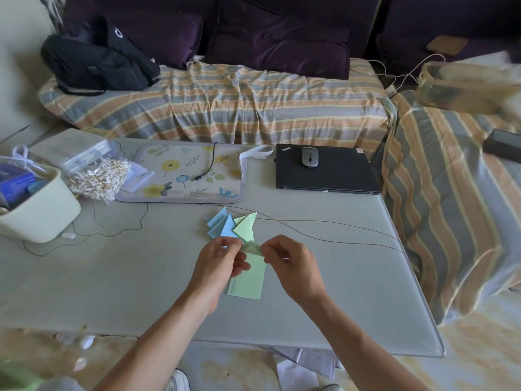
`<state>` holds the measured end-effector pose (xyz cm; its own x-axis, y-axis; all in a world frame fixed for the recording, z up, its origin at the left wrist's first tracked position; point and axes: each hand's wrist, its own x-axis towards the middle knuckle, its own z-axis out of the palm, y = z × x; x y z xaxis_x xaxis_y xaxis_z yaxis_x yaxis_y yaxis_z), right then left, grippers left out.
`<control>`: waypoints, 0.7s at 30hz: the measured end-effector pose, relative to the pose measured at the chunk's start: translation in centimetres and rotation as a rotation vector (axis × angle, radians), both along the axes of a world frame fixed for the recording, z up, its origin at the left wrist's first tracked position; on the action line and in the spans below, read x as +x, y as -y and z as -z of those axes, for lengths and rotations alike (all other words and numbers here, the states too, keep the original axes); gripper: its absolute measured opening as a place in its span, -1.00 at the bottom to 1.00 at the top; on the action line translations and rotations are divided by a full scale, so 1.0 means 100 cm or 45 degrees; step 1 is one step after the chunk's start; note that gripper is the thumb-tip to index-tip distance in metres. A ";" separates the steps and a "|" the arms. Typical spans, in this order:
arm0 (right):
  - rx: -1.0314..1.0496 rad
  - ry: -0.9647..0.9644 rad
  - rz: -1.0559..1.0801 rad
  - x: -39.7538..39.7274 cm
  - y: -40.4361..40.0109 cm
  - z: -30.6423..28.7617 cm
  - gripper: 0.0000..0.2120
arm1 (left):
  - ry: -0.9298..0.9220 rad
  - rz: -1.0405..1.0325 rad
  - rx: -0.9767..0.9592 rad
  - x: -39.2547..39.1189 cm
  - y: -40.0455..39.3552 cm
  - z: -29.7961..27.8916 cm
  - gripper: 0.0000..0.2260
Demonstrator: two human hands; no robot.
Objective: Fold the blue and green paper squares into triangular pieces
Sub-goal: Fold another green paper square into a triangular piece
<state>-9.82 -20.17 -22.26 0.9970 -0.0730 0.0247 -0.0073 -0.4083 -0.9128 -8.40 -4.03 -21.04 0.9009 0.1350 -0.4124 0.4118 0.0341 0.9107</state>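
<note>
Between the two hands, above the pale grey bench (pixel 112 277), a light green paper strip (pixel 249 280) hangs. The left hand (pixel 218 262) and right hand (pixel 291 265) pinch its top fold. At twelve o'clock lie folded blue triangles (pixel 221 224) and green triangles (pixel 245 227).
</note>
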 end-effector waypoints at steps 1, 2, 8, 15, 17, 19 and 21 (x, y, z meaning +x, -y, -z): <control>-0.009 -0.045 0.033 0.000 0.001 -0.001 -0.86 | 0.003 0.031 -0.010 0.000 0.001 -0.001 -0.85; -0.007 -0.092 0.049 0.000 0.002 -0.002 -0.85 | 0.017 0.062 0.010 -0.001 0.001 -0.001 -0.84; 0.140 -0.199 -0.002 -0.003 0.000 -0.003 -0.84 | 0.095 0.218 0.229 -0.006 0.003 -0.001 -0.77; 0.252 -0.216 -0.089 -0.002 -0.001 -0.002 -0.82 | 0.167 0.290 0.318 -0.010 0.004 -0.003 -0.67; 0.269 -0.216 -0.113 -0.002 -0.001 -0.001 -0.81 | 0.200 0.307 0.327 -0.010 0.004 -0.004 -0.65; 0.292 -0.222 -0.114 -0.001 0.001 0.000 -0.81 | 0.232 0.320 0.331 -0.010 0.004 -0.005 -0.61; 0.345 -0.237 -0.107 0.000 0.001 0.000 -0.83 | 0.241 0.317 0.322 -0.010 0.004 -0.005 -0.57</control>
<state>-9.87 -20.31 -22.27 0.9855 0.0303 -0.1671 -0.1604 -0.1573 -0.9744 -9.41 -4.46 -20.54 0.9757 -0.0211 -0.2181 0.2036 -0.2806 0.9380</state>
